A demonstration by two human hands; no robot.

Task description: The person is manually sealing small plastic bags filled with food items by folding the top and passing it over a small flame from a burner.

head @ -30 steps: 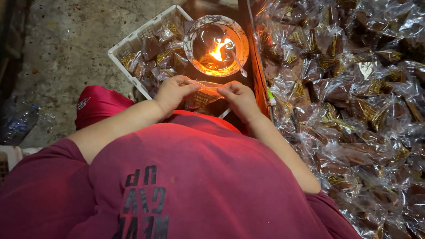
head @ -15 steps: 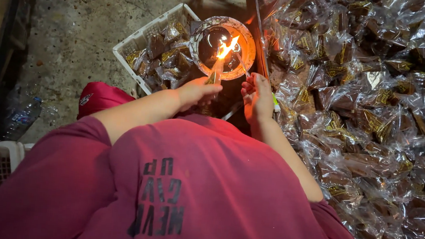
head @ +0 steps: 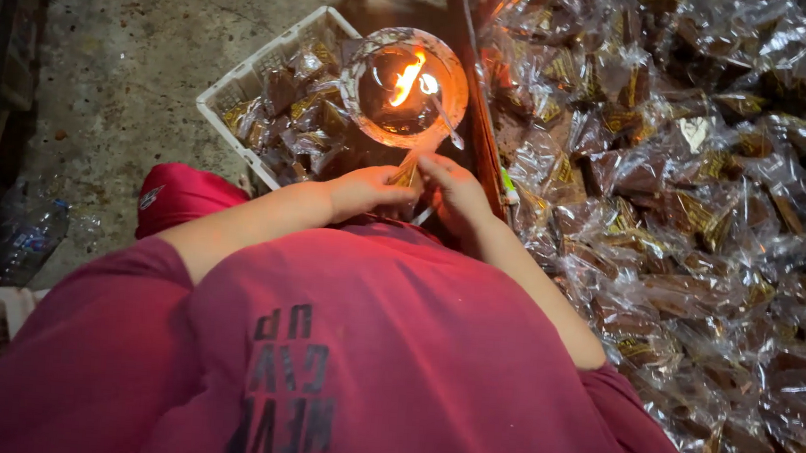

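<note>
My left hand (head: 368,188) and my right hand (head: 455,189) meet just below a glass bowl (head: 368,71) with a burning flame (head: 408,77) inside. Both hands pinch a small clear-wrapped packet (head: 405,174), its upper edge pointing at the bowl's rim. The packet glows orange in the firelight. How the fingers sit under the packet is hidden.
A white plastic crate (head: 235,84) with several wrapped brown pieces stands left of the bowl. A large heap of clear-wrapped pieces (head: 699,190) fills the right side, behind a wooden edge (head: 476,99). Bare concrete floor (head: 122,55) lies to the left. My red shirt (head: 338,345) fills the foreground.
My hands have come back together under the bowl, holding the packet lower than half a second ago, when the left hand held it up near the flame.
</note>
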